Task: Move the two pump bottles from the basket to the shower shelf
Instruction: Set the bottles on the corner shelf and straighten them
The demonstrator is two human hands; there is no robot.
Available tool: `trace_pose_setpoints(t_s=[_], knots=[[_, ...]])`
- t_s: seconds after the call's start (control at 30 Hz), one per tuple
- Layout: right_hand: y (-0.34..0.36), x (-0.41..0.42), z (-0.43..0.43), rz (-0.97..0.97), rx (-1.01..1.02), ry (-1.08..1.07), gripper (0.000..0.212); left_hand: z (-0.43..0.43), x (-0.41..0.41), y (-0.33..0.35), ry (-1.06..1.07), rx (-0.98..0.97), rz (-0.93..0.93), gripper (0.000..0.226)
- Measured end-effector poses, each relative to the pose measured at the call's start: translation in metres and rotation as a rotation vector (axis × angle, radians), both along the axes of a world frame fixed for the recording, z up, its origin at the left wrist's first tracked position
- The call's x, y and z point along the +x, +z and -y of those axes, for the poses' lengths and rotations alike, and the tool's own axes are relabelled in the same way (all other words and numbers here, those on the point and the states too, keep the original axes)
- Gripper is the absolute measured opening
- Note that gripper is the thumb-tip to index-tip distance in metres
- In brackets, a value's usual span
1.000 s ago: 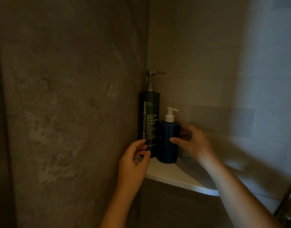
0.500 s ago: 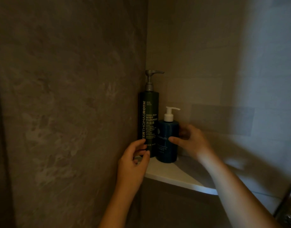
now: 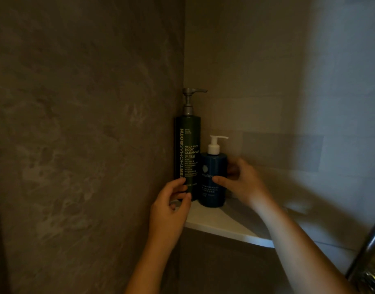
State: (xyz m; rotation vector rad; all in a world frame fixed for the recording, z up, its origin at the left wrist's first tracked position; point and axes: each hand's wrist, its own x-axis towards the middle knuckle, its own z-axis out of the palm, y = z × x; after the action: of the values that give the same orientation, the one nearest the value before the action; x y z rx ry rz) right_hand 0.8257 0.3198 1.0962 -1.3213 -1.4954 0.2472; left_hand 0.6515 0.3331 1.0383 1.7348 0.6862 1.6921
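Two pump bottles stand upright and side by side in the corner on the white shower shelf (image 3: 220, 224). The tall dark green pump bottle (image 3: 187, 149) has a grey pump and sits against the left wall. The short blue pump bottle (image 3: 213, 179) with a white pump stands to its right, label facing me. My left hand (image 3: 169, 211) has its thumb and forefinger on the lower front of the green bottle. My right hand (image 3: 242, 184) wraps the blue bottle, thumb on the front and fingers behind. No basket is in view.
Dark stone wall (image 3: 87, 145) on the left meets a lighter tiled wall (image 3: 288, 124) on the right at the corner. A chrome shower fitting (image 3: 369, 255) enters at the bottom right edge.
The blue bottle has turned on the shelf under my right hand, so its label now faces me. My left hand has stayed at the green bottle's base.
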Motion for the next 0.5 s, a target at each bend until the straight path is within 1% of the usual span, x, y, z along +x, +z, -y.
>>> trace_pose_setpoints(t_s=[0.1,0.2,0.23,0.37,0.5], knots=[[0.001,0.000,0.003,0.026,0.007,0.014,0.052,0.004,0.001,0.001,0.007,0.006,-0.014,0.039],[-0.002,-0.003,0.003,0.048,0.024,-0.038,0.063,0.008,0.003,0.002,0.046,0.025,-0.060,0.040],[-0.003,-0.004,0.003,0.046,0.021,-0.057,0.063,0.008,0.003,0.001,0.066,0.034,-0.077,0.038],[-0.002,-0.002,0.002,0.039,-0.013,-0.047,0.050,0.009,0.000,-0.003,0.118,0.072,-0.205,0.035],[-0.003,0.000,0.002,0.017,-0.024,-0.008,0.049,0.009,-0.005,-0.009,0.087,0.057,-0.372,0.031]])
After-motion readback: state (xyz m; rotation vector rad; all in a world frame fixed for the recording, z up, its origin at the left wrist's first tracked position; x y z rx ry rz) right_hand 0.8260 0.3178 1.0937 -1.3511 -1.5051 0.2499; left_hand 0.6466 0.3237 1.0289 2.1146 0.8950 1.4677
